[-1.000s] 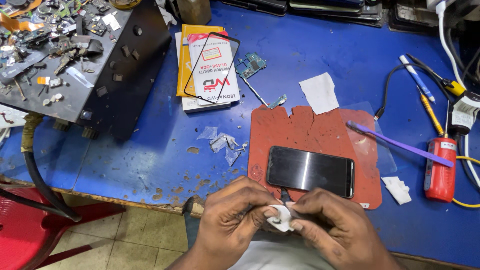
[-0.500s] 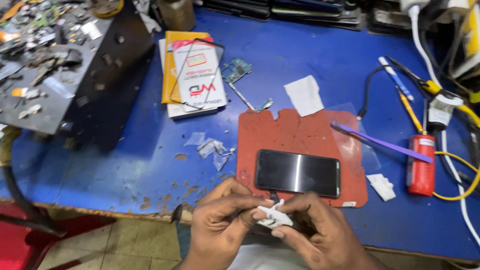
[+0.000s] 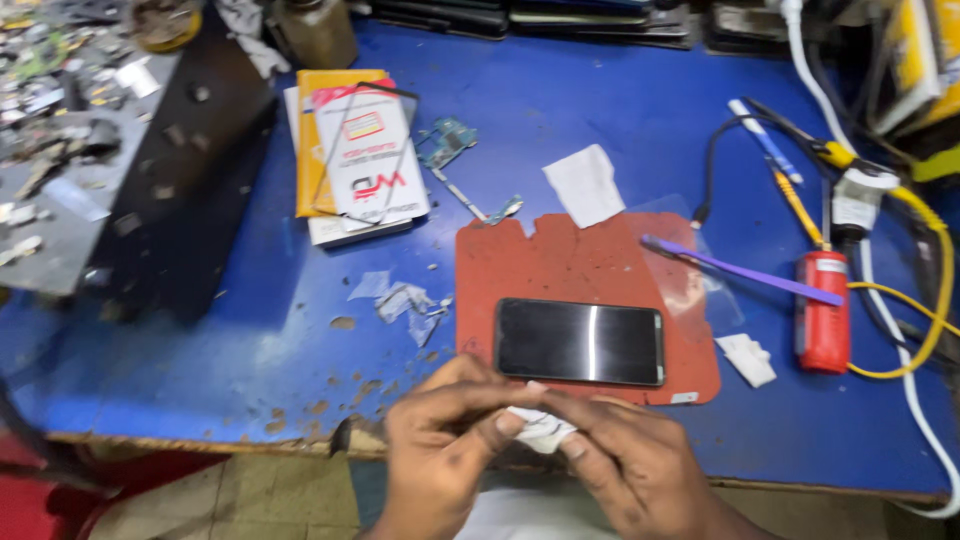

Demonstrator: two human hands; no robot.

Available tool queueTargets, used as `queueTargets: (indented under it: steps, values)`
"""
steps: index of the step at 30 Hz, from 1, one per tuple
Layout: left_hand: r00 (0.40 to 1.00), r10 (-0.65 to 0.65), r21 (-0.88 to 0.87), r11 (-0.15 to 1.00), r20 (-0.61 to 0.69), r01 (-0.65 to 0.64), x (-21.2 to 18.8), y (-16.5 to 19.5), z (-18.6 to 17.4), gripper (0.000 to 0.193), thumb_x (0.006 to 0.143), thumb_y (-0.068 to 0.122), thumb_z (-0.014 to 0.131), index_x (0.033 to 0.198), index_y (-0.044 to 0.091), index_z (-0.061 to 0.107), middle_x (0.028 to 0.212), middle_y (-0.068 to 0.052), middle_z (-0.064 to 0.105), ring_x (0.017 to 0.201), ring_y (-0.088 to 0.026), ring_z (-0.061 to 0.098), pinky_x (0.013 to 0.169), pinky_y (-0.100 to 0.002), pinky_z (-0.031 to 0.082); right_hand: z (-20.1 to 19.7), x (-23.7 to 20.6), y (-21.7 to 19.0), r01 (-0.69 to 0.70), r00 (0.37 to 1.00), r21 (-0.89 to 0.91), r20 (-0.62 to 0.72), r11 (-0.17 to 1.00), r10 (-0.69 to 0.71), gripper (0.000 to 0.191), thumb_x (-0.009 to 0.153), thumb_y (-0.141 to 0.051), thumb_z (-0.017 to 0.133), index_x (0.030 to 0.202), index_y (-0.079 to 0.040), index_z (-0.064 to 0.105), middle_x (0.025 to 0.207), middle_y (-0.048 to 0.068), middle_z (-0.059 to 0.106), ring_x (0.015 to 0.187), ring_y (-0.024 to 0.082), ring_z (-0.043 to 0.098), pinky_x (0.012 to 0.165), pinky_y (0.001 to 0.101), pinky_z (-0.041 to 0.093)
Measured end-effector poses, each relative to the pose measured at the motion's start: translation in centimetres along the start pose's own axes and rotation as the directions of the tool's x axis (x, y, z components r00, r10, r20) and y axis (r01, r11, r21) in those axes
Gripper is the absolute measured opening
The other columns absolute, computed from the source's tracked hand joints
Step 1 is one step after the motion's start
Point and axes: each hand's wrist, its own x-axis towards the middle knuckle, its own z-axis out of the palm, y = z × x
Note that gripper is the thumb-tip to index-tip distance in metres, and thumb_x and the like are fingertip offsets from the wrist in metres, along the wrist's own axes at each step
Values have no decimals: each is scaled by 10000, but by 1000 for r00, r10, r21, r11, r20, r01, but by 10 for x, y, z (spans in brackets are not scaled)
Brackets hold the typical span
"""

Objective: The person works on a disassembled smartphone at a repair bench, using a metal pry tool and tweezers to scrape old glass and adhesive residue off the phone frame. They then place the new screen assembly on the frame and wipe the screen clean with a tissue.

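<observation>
My left hand (image 3: pixel 450 440) and my right hand (image 3: pixel 625 460) meet at the table's front edge, fingertips of both pinched on a small crumpled white wipe (image 3: pixel 540 428). Just beyond them a black phone (image 3: pixel 580 342) lies screen up, flat on a worn red mat (image 3: pixel 570 265). Neither hand touches the phone. A purple stick-like tool (image 3: pixel 745 272) lies across the mat's right side.
On the blue table (image 3: pixel 250 350): screen-protector boxes with a glass frame on top (image 3: pixel 355 155), a small circuit board (image 3: pixel 447 143), a white cloth piece (image 3: pixel 585 185), torn film scraps (image 3: pixel 400 300), a red cylinder (image 3: pixel 822 312), yellow and white cables (image 3: pixel 925 300). A dark tray of parts (image 3: pixel 120 160) sits left.
The view has shifted slightly; my hands stay together at the table edge, working the white wipe between the fingers. The phone has not moved on the mat.
</observation>
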Motion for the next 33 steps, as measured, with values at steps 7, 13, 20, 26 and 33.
queueTargets:
  steps: [7, 13, 20, 26, 33]
  values:
    - [962, -231, -439, 857, 145, 272, 1, 0, 5, 306, 919, 153, 774, 1156, -39, 758, 925, -37, 597, 876, -140, 620, 816, -289, 547, 6, -10, 24, -282, 950, 588, 281, 758, 136, 252, 1061, -135, 477, 1293, -36, 463, 984, 87, 689, 795, 111, 671, 725, 268, 535]
    - [946, -250, -549, 771, 207, 323, -1, -7, 7, 239, 918, 174, 817, 1003, -44, 769, 932, -72, 583, 901, -183, 605, 816, -342, 515, 7, -21, 41, -393, 918, 725, 344, 565, 197, 304, 949, -121, 680, 1135, -40, 454, 940, 15, 528, 746, 44, 471, 611, 239, 365]
    - [959, -5, -606, 774, 284, 184, -8, -20, 9, 177, 868, 214, 905, 921, 113, 770, 1213, -50, 551, 1184, -148, 519, 1093, -320, 411, -9, -21, 48, -613, 787, 700, 581, 365, 208, 172, 945, -135, 677, 995, -5, 576, 913, 64, 620, 844, 112, 581, 716, 265, 468]
    - [953, 4, -618, 762, 303, 193, -13, -31, 9, 333, 800, 218, 928, 717, 179, 608, 1096, -78, 563, 1164, -158, 505, 1216, -384, 361, -8, -9, 37, -215, 942, 581, 334, 785, 11, 279, 907, -82, 732, 1165, -20, 643, 1071, 135, 725, 978, 193, 724, 831, 347, 597]
    - [981, 32, -730, 673, 189, 119, -16, -56, 13, 373, 793, 260, 954, 803, 150, 598, 1198, -82, 550, 1216, -175, 507, 1194, -393, 359, 2, 16, 10, 586, 801, 192, 12, 788, -599, 184, 915, -117, 753, 1056, -67, 645, 1110, 131, 730, 987, 230, 817, 789, 359, 701]
